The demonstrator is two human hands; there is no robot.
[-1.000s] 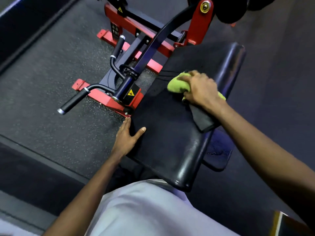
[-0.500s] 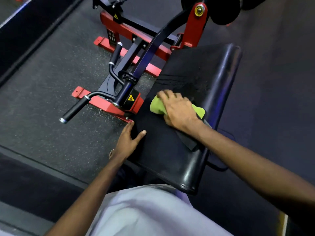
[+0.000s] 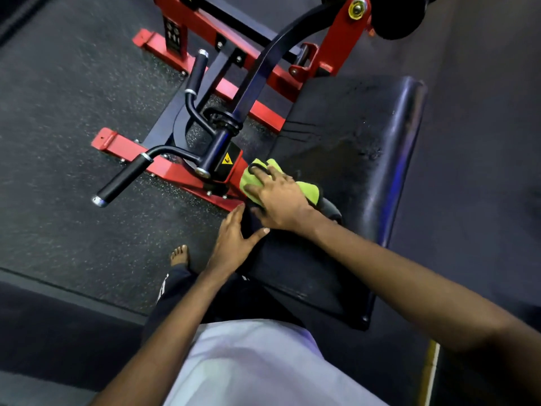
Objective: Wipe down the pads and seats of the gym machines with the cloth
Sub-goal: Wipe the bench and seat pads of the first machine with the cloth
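Note:
A large black padded seat [image 3: 345, 136] of a red and black gym machine fills the middle of the view. My right hand [image 3: 278, 197] presses a green cloth [image 3: 307, 190] flat against the pad's left edge, fingers spread over it. My left hand [image 3: 234, 241] rests open on the pad's near left edge, thumb on top, just below the right hand. A damp streak shows on the pad's middle.
The machine's red frame [image 3: 175, 171] and two black grip handles [image 3: 123, 180] stand left of the pad. A black roller pad [image 3: 395, 16] sits at the top. My bare foot [image 3: 179, 254] is on the speckled rubber floor [image 3: 64, 112].
My right hand has dragged the cloth from the pad's middle right toward its near left edge, close to my left hand. My left hand has stayed on the pad's edge.

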